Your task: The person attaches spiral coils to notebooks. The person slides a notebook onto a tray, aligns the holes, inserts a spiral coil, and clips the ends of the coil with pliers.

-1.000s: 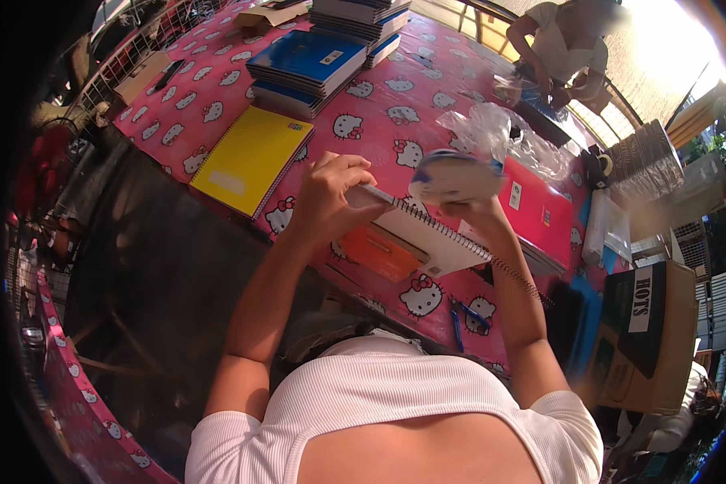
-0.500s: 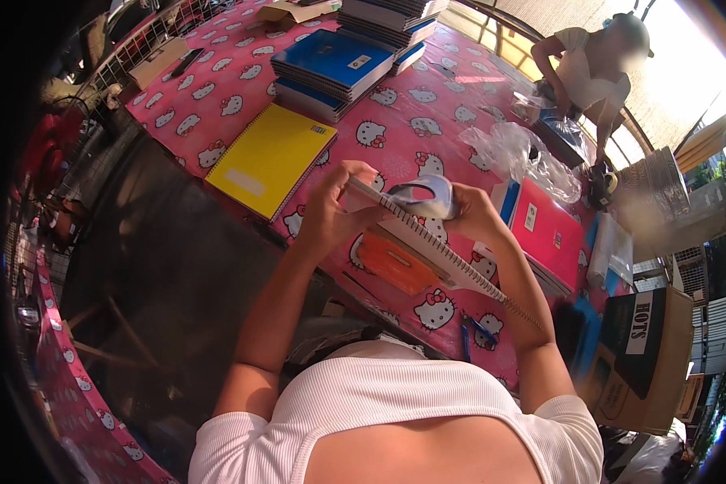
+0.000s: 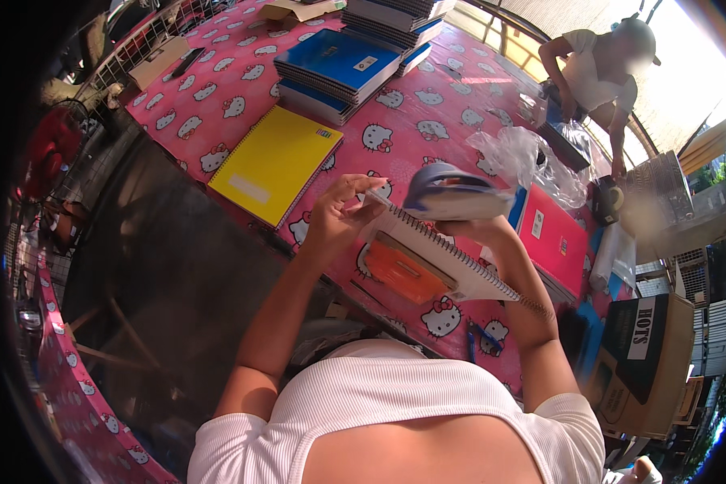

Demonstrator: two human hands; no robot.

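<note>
A spiral notebook [image 3: 481, 282], its smooth white sheet tilted, its slender coil [image 3: 462, 255] overhanging the four-o'clock end, is held over the glossy pink tablecloth [image 3: 468, 97]. The left hand [image 3: 339, 211] pinches its ten-o'clock corner; the right hand [image 3: 492, 232] grasps a blurred, rounded white-and-blue object [image 3: 456, 194]. Farther out: red notebooks [image 3: 555, 242] at three, a slim blue tool [image 3: 486, 337] at five, a flat yellow notebook [image 3: 278, 161] at ten.

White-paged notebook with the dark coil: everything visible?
The white-paged notebook tilts over the pink patterned tablecloth, its bound edge slanting toward the lower right. A dark, thin coil runs along that edge; its tail passes the pages, overlapping the right forearm. The left hand pinches the upper-left corner. The right hand, gripping a rounded blue-and-white object, is beside the bound edge; contact is unclear. An orange panel shows below; whether it belongs is unclear.
</note>
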